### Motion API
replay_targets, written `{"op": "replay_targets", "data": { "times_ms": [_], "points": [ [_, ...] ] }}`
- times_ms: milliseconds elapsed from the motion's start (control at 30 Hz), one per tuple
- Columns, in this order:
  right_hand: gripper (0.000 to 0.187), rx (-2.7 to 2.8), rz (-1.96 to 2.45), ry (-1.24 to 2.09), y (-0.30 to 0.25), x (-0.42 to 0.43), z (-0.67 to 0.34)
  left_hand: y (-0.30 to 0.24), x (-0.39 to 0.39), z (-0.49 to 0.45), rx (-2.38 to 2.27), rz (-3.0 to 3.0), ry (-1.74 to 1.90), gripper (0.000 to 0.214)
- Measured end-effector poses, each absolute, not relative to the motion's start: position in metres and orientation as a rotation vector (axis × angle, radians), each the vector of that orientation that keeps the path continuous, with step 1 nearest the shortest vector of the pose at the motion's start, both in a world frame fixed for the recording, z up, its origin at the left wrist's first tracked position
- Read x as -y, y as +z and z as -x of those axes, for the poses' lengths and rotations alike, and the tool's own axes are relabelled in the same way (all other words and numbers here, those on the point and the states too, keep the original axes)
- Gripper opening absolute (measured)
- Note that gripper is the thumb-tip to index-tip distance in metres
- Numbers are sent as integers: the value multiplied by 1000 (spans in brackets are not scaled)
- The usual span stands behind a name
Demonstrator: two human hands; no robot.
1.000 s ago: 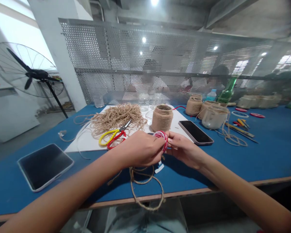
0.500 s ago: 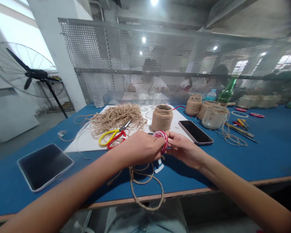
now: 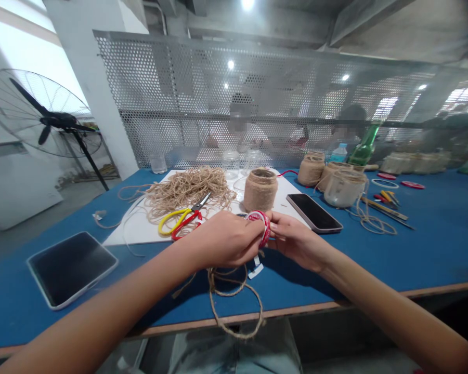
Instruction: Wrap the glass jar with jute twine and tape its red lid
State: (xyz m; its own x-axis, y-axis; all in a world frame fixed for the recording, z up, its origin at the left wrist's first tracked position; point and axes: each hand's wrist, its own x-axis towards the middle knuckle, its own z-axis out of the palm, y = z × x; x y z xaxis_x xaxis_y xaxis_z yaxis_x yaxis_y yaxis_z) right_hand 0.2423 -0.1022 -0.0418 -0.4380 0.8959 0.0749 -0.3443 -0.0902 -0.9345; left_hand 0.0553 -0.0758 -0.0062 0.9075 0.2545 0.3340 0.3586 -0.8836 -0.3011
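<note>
My left hand is closed on a red-and-white roll that looks like tape, its fingers curled into the ring. The fingers of my right hand pinch the roll's right side. A small white strip hangs below the hands. Loops of jute twine lie under them and droop over the table's front edge. Just beyond the hands stands an upright twine-wrapped jar. Scissors with one yellow and one red handle lie left of it, beside a heap of loose twine.
A tablet lies at the left and a phone at the right. Farther right are wrapped jars, a partly wrapped glass jar, a green bottle and several tools. A perforated metal screen stands behind the table.
</note>
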Motion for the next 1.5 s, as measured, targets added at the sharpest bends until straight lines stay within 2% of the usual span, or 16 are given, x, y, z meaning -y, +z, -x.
{"op": "replay_targets", "data": {
  "times_ms": [400, 1500],
  "points": [
    [15, 1212, 681, 1687, -40, 101, -241, -10, 75, -57, 410, 2610, -461, 12],
    [10, 1217, 682, 1683, -42, 100, -243, -14, 71, -56, 393, 2498, -519, 14]
  ]
}}
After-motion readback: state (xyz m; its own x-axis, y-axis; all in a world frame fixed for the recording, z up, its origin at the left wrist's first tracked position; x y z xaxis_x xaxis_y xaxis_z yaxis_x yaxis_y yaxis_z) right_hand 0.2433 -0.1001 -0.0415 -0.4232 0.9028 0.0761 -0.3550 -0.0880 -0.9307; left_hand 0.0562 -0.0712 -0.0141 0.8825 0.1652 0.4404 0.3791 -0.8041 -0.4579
